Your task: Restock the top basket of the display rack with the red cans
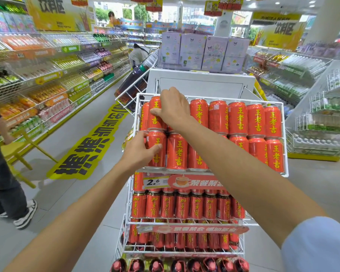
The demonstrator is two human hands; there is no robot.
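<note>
The white wire top basket (285, 154) of the display rack holds two rows of red cans with yellow characters (256, 119), lying tilted toward me. My right hand (173, 108) reaches across and grips a can in the upper row at the left end (154, 114). My left hand (140, 151) is closed around the leftmost can of the lower row (158, 154). Both forearms cross over the basket and hide some cans in the middle.
Lower baskets hold more red cans (196, 206) and dark bottles (177, 266); a price tag reads 2.6 (155, 181). A side basket with a dark bottle (130, 85) hangs at the left. Another person (0, 163) stands left in the aisle by a yellow stool (24, 154). Shelves line both sides.
</note>
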